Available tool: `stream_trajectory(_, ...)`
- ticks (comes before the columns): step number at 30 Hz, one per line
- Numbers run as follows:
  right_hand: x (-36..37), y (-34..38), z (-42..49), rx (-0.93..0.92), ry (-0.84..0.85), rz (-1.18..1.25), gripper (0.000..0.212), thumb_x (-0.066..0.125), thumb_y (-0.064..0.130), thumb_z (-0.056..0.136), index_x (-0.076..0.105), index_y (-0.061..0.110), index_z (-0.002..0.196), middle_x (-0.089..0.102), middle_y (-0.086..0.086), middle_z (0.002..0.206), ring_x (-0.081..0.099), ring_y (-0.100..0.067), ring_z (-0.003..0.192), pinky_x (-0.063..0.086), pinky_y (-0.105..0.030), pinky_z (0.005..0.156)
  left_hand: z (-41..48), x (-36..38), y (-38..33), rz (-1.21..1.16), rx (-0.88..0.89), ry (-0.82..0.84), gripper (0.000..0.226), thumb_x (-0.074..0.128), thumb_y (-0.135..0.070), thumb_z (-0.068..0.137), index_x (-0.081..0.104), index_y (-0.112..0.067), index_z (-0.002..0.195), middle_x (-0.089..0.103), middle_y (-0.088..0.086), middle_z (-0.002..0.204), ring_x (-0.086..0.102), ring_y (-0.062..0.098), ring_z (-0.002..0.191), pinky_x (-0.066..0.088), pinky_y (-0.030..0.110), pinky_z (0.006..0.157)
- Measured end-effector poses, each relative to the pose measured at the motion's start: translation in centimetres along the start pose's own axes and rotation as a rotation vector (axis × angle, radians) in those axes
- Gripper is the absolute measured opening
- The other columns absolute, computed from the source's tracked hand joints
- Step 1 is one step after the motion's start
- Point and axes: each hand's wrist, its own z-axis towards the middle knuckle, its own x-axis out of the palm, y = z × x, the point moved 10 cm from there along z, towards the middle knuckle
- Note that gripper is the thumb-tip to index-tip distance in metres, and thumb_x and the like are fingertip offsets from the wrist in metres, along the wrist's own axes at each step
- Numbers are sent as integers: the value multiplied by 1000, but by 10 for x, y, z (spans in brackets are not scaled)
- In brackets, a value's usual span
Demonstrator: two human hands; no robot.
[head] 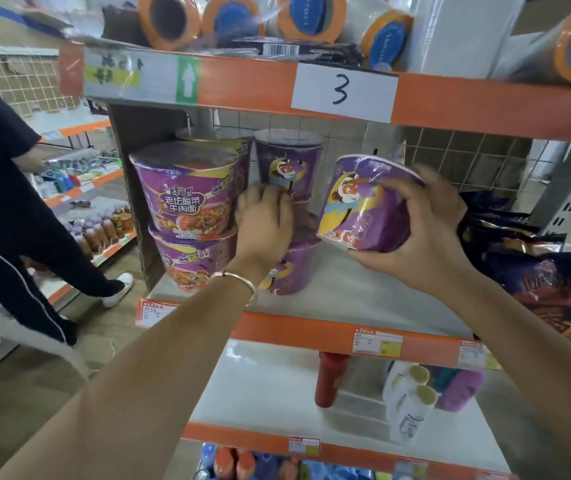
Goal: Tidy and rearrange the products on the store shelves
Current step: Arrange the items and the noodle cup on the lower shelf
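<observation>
Head view: right hand wraps its fingers round a purple noodle cup, holding it tilted, clear of the shelf. Just left, the left hand lies on a stack of 2 matching cups; whether it grips or only touches is unclear. Beyond that stand 2 stacked noodle bowls. Dark snack bags lie right of the held cup.

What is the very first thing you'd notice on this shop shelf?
The right hand holds a tilted purple noodle cup with a cartoon animal above the middle shelf. Beside it, the left hand holds the cup stack, next to big purple noodle bowls at the shelf's left end. Overhead, a white sign reads 3.
</observation>
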Motion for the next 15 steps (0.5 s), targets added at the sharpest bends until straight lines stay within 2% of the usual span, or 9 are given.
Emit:
stream_trajectory(3, -1, 18, 10, -100, -100, -125, 80, 67, 62, 49, 38, 35, 118, 30, -8, 139, 24, -24, 129, 19, -45, 106, -17, -11, -2, -37, -18, -136, 53, 25, -40, 85, 57, -9, 113, 50, 17, 118, 44, 36, 109, 32, 43, 94)
stream_trajectory(7, 14, 30, 25, -178, -143, -155, 76, 69, 63, 50, 43, 35, 116, 23, -1, 132, 25, -23, 126, 17, -36, 101, -48, 2, 2, -89, -9, -140, 54, 37, -37, 82, 50, -6, 123, 45, 20, 126, 41, 35, 114, 31, 42, 97)
stream_trajectory(10, 31, 46, 33, -259, -150, -182, 73, 69, 62, 52, 44, 34, 116, 24, -2, 132, 27, -26, 125, 20, -39, 101, -68, 12, 12, -114, 53, -149, 55, 43, -37, 86, 39, -5, 131, 40, 24, 133, 31, 28, 127, 29, 42, 107)
stream_trajectory(13, 56, 61, 35, -342, -117, -178, 75, 73, 58, 53, 41, 33, 116, 23, -4, 132, 28, -29, 126, 25, -45, 101, -77, 12, 19, -202, 75, -146, 57, 46, -32, 87, 32, -3, 133, 25, 24, 143, 22, 28, 136, 25, 41, 114)
stream_trajectory(15, 73, 65, 34, -368, -78, -172, 77, 75, 55, 54, 39, 32, 118, 24, -5, 134, 28, -31, 128, 27, -47, 101, -82, 8, 25, -242, 36, -172, 61, 49, -28, 84, 34, 4, 133, 22, 26, 144, 19, 26, 137, 21, 31, 116)
